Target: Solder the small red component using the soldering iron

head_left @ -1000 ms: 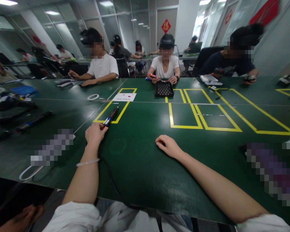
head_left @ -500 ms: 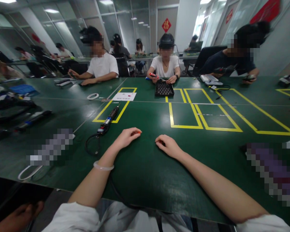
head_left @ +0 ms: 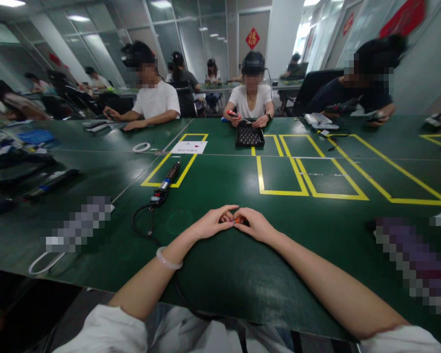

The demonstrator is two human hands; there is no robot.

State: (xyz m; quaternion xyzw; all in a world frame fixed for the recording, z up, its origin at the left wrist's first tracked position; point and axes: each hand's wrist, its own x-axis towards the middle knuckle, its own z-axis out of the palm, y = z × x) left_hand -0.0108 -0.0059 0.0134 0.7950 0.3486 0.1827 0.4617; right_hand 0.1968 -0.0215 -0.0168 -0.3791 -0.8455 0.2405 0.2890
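My left hand (head_left: 215,222) and my right hand (head_left: 254,224) meet fingertip to fingertip just above the green table (head_left: 220,274). Between the thumbs and fingers of both sits a small orange piece (head_left: 237,220) with a greyish end; it is too small and too covered to name its kind. Both hands are closed in a pinch around it. To the left of my hands lies a black pen-shaped electric screwdriver (head_left: 167,180), its cable curling back toward me.
Yellow tape rectangles (head_left: 282,192) mark the tabletop. Across the table a co-worker (head_left: 252,95) holds a red-handled tool over a black tray (head_left: 250,136). A white paper (head_left: 189,147) and a white ring (head_left: 141,147) lie farther left. Pixelated objects flank both sides.
My left hand has moved right and slightly toward me, bringing the orange piece to my right hand. The right hand has closed onto it. The screwdriver's cable has shifted a little.
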